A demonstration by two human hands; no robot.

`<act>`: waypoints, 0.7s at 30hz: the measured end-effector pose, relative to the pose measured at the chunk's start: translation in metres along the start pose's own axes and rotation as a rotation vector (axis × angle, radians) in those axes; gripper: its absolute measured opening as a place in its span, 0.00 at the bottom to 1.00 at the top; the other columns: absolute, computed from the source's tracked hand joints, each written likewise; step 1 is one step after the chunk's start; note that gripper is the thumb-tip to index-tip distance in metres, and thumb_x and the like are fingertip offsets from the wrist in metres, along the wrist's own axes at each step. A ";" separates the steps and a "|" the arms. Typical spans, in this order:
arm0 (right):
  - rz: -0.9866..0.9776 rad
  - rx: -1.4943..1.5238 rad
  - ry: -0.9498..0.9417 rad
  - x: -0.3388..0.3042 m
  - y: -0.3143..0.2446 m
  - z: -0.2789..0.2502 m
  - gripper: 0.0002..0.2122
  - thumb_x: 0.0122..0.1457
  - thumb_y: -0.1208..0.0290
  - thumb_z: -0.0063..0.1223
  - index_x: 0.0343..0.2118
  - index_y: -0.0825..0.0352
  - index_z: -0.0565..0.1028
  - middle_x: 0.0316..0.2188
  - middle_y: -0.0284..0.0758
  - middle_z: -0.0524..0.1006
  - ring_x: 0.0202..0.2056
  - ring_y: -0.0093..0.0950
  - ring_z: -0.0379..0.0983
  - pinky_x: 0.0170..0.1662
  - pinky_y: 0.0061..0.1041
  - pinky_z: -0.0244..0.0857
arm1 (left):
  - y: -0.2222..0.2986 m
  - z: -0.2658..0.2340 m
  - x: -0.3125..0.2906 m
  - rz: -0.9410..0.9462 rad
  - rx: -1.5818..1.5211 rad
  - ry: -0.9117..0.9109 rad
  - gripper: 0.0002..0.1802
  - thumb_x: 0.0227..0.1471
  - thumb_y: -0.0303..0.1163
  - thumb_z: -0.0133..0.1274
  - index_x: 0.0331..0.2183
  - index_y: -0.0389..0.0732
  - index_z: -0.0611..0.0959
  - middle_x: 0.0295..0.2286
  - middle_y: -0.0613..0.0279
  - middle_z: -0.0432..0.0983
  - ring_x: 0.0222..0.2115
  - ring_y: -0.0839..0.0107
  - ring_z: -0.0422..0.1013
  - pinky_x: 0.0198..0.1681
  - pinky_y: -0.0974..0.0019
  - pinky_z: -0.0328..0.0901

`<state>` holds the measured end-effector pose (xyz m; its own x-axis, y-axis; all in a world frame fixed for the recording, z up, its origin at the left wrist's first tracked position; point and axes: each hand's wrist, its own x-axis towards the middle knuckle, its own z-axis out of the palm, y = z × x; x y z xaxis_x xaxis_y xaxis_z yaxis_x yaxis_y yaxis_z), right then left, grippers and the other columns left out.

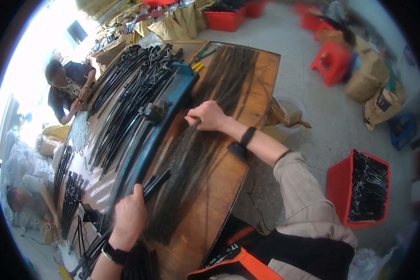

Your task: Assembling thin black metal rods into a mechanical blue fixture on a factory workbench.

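Observation:
My left hand (129,213) is closed around a few short black tubes (157,183), whose open ends stick out past the thumb. Over the wooden table (228,179), my right hand (210,115) is closed on one or more long, thin coil springs (184,161). Its fingertips partly hide the grip, so how many springs it holds cannot be told. Many such springs lie side by side beneath both hands, and another bundle of springs (226,70) lies beyond my right hand. Along the left of them runs a blue metal rail (165,123) with a small metal clamp (151,113) on it.
Long black rods (126,98) lie heaped left of the rail. A co-worker (70,84) handles small pale pieces there; another person (25,198) is at the lower left. A red bin (336,186) of black parts, a white bucket (294,105) and a red stool (329,63) stand at right.

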<state>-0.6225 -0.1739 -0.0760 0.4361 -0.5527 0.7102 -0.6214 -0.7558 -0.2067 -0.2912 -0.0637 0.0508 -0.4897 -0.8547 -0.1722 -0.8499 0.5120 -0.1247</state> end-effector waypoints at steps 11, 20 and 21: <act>0.045 -0.014 -0.191 -0.005 0.000 0.008 0.07 0.48 0.65 0.63 0.31 0.56 0.79 0.24 0.30 0.78 0.30 0.29 0.76 0.38 0.29 0.65 | -0.010 -0.006 -0.014 -0.054 -0.026 0.000 0.13 0.49 0.22 0.51 0.37 0.35 0.68 0.20 0.43 0.76 0.24 0.43 0.75 0.27 0.47 0.70; 0.199 -0.342 0.367 0.003 0.028 -0.046 0.05 0.51 0.67 0.61 0.31 0.57 0.79 0.20 0.29 0.76 0.25 0.27 0.73 0.43 0.29 0.59 | 0.007 -0.016 -0.016 -0.109 -0.114 -0.059 0.19 0.51 0.30 0.55 0.42 0.34 0.68 0.24 0.39 0.77 0.28 0.41 0.75 0.32 0.45 0.69; 0.062 -0.302 0.571 0.020 0.026 -0.061 0.03 0.51 0.67 0.60 0.28 0.57 0.78 0.18 0.29 0.75 0.22 0.27 0.72 0.42 0.28 0.58 | 0.007 -0.019 -0.015 -0.142 -0.126 -0.082 0.20 0.53 0.33 0.56 0.43 0.35 0.69 0.26 0.38 0.77 0.30 0.40 0.74 0.34 0.44 0.69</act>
<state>-0.6702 -0.1831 -0.0263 0.0305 -0.2560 0.9662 -0.8265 -0.5501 -0.1196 -0.2938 -0.0487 0.0707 -0.3502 -0.9051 -0.2411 -0.9294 0.3678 -0.0305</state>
